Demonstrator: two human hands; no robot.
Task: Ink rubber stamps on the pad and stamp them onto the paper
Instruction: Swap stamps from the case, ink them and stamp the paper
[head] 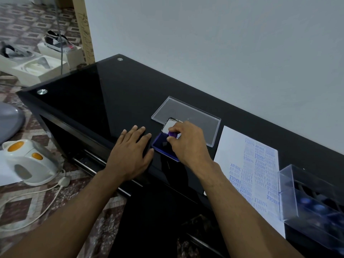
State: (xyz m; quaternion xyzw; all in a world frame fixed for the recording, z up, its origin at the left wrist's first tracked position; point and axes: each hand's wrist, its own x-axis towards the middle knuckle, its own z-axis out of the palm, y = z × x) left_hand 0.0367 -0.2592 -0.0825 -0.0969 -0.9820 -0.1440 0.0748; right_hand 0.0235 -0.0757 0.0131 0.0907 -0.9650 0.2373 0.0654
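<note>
A blue ink pad (161, 144) lies open on the black glass table (104, 101), its metal lid (169, 125) tipped back. My right hand (188, 144) pinches a purple rubber stamp (172, 134) by its knob, over the pad. Most of the stamp is hidden by my fingers. My left hand (132, 151) rests flat on the table, fingers spread, just left of the pad. To the right lies a white paper (234, 151) covered with several blue prints such as SAMPLE, AIR MAIL and FRAGILE.
A clear plastic lid (186, 112) lies behind the pad. A clear plastic box (312, 207) with several blue-topped stamps stands at the right, on the paper's edge. The wall runs along the table's far side. A white kettle (28, 161) sits on the floor to the left.
</note>
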